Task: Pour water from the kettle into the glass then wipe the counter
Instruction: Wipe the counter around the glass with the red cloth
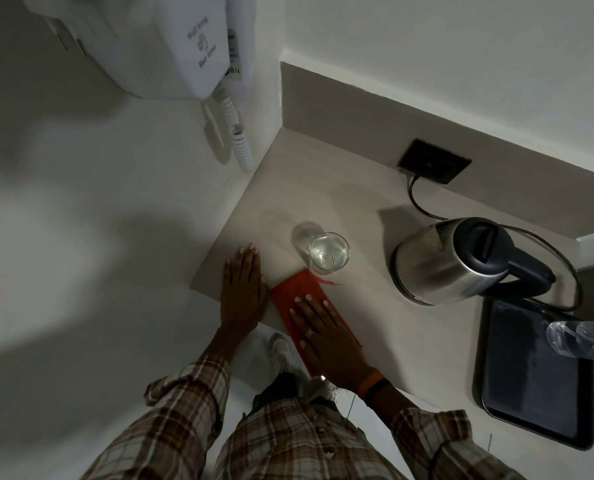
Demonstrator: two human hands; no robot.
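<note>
- Red cloth is lying flat on the counter, near the counter's front left corner, running diagonally back from the front edge; its far end is reaching the base of the glass, with a loose red thread trailing to the right.
- Right hand is pressing flat on the cloth, palm down, fingers spread and straight, gripping nothing; its heel is sitting at the front edge.
- Left hand is resting flat on bare counter just left of the cloth, fingers together and extended, holding nothing, close to the counter's left edge.
- Glass is standing upright just beyond both hands, with water in it.
- Kettle is sitting upright well to the right of the glass, lid shut, handle pointing right, its cord running back to a dark socket plate.
- Open counter is stretching between glass and kettle and back toward the corner of the walls.
- Dark tray is lying at the right front, near the kettle; a clear plastic bottle is lying across its far right edge.
- White wall-hung hair dryer is hanging on the left wall with a coiled cord.
- Plaid sleeves are showing below; room is dim.
</note>
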